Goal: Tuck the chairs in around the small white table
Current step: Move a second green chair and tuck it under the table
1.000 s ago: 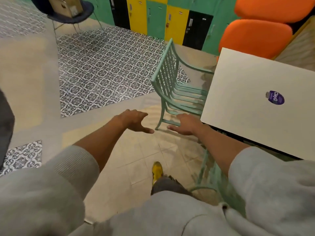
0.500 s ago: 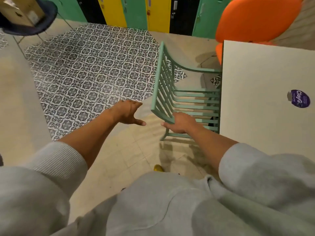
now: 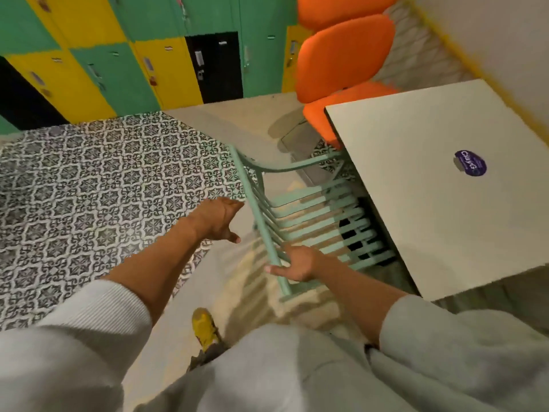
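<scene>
A mint-green slatted metal chair (image 3: 309,215) stands at the left side of the small white table (image 3: 416,221), its seat partly under the tabletop. My right hand (image 3: 294,264) grips the near end of the chair's top back rail. My left hand (image 3: 218,220) hovers just left of the backrest, fingers spread, touching nothing. An orange padded chair (image 3: 341,58) sits at the table's far side, its seat edge under the tabletop.
A purple round sticker (image 3: 470,167) lies on the tabletop. Green, yellow and black lockers (image 3: 148,66) line the far wall. Patterned black-and-white floor tiles (image 3: 98,203) spread to the left. My yellow shoe (image 3: 205,328) is on the plain floor below.
My right hand closed on the chair's back rail, and the chair's seat slid further under the table. My left hand moved closer to the backrest. The view tilted toward the lockers.
</scene>
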Motion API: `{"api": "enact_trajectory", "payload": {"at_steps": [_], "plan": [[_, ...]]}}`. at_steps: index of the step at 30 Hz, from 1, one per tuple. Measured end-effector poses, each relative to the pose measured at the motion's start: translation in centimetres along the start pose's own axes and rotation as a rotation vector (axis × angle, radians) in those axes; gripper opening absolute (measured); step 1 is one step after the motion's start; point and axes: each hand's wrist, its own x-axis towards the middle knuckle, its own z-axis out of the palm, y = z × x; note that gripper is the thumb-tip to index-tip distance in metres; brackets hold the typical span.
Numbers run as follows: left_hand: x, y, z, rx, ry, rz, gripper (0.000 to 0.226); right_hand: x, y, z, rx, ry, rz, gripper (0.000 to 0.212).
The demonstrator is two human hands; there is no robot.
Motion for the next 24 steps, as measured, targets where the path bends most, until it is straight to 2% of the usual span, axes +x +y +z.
{"api": "enact_trajectory", "payload": {"at_steps": [4,8,11,16,21,24], "plan": [[5.0,-5.6,-0.7,0.103,-0.005,0.208,0.109,1.5,-4.0,1.6,0.159,-0.026,0.152,0.098],[10.2,-8.7,-1.8,0.243,0.031,0.404,0.103,3.0,-7.8,3.0,0.393,0.113,0.421,0.074],[13.5,-9.6,-2.8,0.308,0.062,0.543,0.096,3.5,-9.8,2.9,0.542,0.208,0.552,0.066],[18.9,-9.8,-3.6,0.449,-0.005,0.662,0.086,5.6,-11.0,2.0,0.538,0.272,0.634,0.069],[22.7,-8.9,-2.8,0.47,-0.119,0.768,0.052,9.8,-10.9,1.1,0.422,0.311,0.76,0.047],[23.8,-8.6,-2.2,0.465,-0.124,0.808,0.048,11.5,-11.0,0.8,0.479,0.301,0.852,0.031]]}}
